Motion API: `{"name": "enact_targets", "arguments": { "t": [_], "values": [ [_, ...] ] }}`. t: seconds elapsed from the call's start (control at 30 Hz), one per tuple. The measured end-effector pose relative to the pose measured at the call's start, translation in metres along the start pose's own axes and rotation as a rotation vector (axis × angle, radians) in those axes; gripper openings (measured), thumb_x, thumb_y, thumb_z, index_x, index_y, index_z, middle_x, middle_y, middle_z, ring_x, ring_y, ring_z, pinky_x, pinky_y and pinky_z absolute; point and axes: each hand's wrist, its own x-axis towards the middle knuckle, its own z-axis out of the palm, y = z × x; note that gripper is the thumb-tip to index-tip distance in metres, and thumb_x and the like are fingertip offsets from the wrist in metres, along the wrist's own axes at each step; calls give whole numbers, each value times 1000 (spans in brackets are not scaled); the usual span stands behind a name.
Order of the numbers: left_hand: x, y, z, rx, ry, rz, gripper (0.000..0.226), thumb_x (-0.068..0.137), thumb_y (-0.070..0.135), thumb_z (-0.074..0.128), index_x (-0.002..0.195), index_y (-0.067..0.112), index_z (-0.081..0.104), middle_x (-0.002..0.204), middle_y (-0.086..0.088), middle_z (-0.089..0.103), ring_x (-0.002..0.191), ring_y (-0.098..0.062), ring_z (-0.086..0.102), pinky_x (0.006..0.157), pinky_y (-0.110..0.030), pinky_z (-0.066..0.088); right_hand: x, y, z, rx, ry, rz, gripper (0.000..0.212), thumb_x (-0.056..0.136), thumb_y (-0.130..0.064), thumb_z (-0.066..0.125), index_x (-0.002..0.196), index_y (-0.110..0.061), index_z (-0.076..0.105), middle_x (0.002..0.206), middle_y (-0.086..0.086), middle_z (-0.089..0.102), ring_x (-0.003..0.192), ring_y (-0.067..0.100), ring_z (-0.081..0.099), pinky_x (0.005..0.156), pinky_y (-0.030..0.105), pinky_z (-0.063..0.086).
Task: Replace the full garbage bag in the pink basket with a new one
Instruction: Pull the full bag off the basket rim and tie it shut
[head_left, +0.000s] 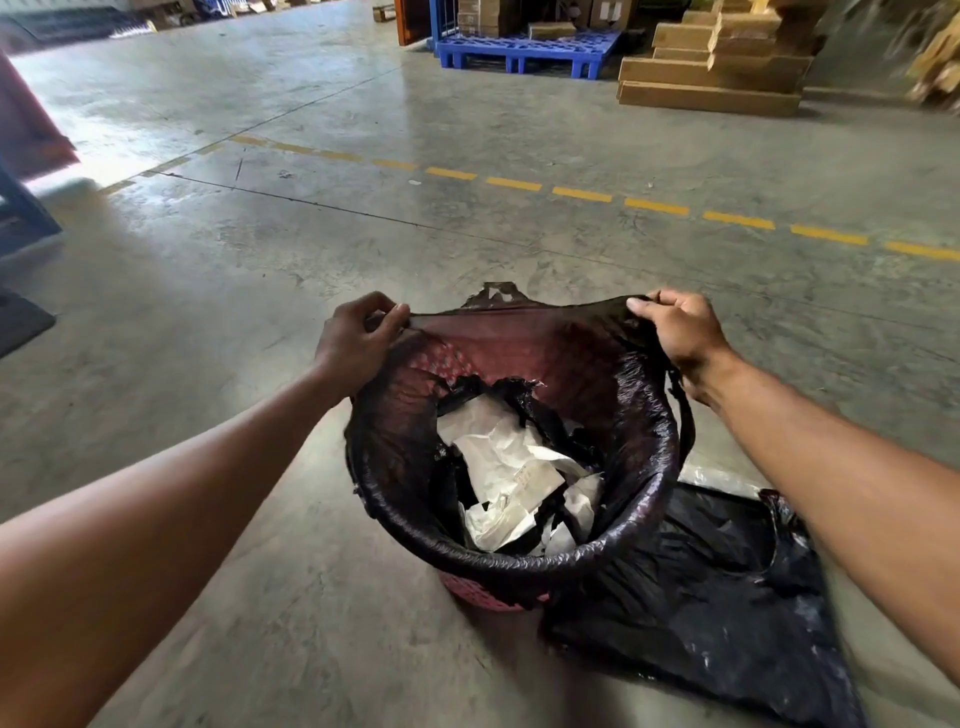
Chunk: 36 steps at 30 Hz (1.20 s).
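The task is only being started: the full garbage bag (631, 415) is still sitting inside the pink basket (483, 597) on the concrete floor (311, 234), with crumpled white paper (514, 467) showing in it. Its far edge is being pulled up off the rim and stretched taut, while the near edge is still folded over. That edge is being pinched by the left hand (358, 338), fingers closed on the film, and gripped by the right hand (675, 327), also closed. A flat black bag (727, 597), judged to be the replacement, is lying beside the basket, not yet fitted.
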Motion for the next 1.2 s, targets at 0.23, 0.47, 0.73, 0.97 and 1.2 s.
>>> {"name": "enact_targets", "arguments": {
  "t": [0.23, 0.47, 0.73, 0.97, 1.2],
  "values": [
    [-46, -17, -44, -165, -350, -206, 59, 67, 73, 77, 112, 38, 63, 95, 22, 76, 85, 3, 73, 66, -15, 57, -41, 13, -52, -259, -303, 104, 41, 74, -49, 81, 101, -24, 64, 96, -1, 72, 85, 16, 67, 73, 37, 58],
    [-89, -43, -68, -514, -679, -573, 61, 68, 53, 90, 118, 21, 74, 105, -6, 70, 79, -19, 61, 80, -35, 54, -84, 41, -73, 36, -540, 455, 39, 55, -35, 95, 87, -25, 75, 104, 5, 72, 97, 21, 67, 98, 43, 50],
    [-150, -34, -74, -506, -661, -536, 58, 71, 44, 86, 118, 19, 61, 115, -10, 55, 99, -16, 51, 86, -33, 40, -140, 60, -90, 136, -534, 484, 37, 60, -20, 87, 94, -8, 81, 102, 11, 79, 83, 17, 77, 81, 31, 61],
    [-181, -31, -85, -730, -487, -602, 52, 45, 34, 103, 89, 23, 77, 93, -4, 76, 82, -13, 75, 71, -26, 61, -178, 53, -89, 289, -483, 405, 17, 76, -9, 72, 90, -11, 81, 100, 15, 79, 88, 26, 78, 84, 37, 62],
    [-185, -3, -120, -639, -405, -480, 54, 65, 28, 91, 115, 13, 76, 90, -3, 75, 66, -11, 71, 58, -21, 58, -179, 17, -99, 313, -398, 288, 13, 70, -5, 72, 81, -12, 69, 67, 3, 68, 52, 12, 67, 54, 27, 59]
  ]
}}
